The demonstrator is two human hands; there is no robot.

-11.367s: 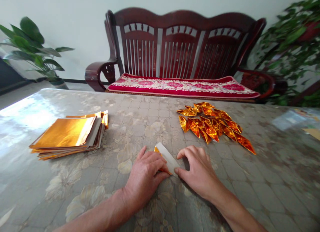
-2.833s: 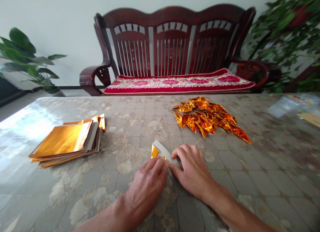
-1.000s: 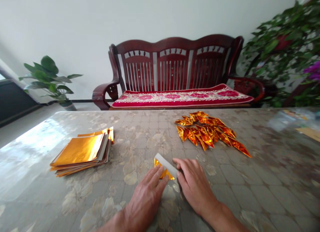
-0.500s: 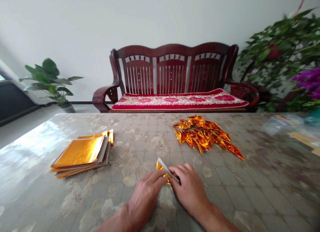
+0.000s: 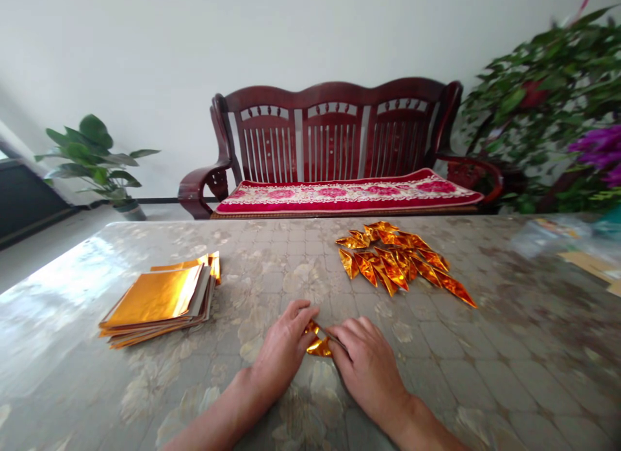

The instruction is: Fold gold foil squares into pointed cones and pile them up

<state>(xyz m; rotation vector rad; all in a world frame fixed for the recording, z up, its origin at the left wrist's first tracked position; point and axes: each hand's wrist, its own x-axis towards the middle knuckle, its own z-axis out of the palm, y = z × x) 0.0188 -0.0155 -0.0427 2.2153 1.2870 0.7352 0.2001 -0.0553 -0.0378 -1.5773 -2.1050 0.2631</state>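
Between my two hands, low over the near middle of the table, is a partly folded sheet of gold foil paper (image 5: 319,347). My left hand (image 5: 286,341) grips its left upper end, thumb and fingers closed on the edge. My right hand (image 5: 369,357) pinches the other end, its fingertips covering that corner. Much of the piece is hidden by the fingers. To the left lies a stack of flat gold foil paper sheets (image 5: 154,297), some showing grey undersides. A pile of folded, pointed gold foil pieces (image 5: 392,257) sits beyond my right hand.
The table (image 5: 262,386) has a floral, grid-patterned cover. Clear plastic wrapping (image 5: 550,236) and a tan card piece (image 5: 589,266) lie at the right. Past the far edge stand a wooden bench (image 5: 332,134) and potted plants (image 5: 97,156).
My left hand has moved up and forward, now gripping the upper end of the foil paper. The raised grey edge has been pressed down. My right hand has barely moved.
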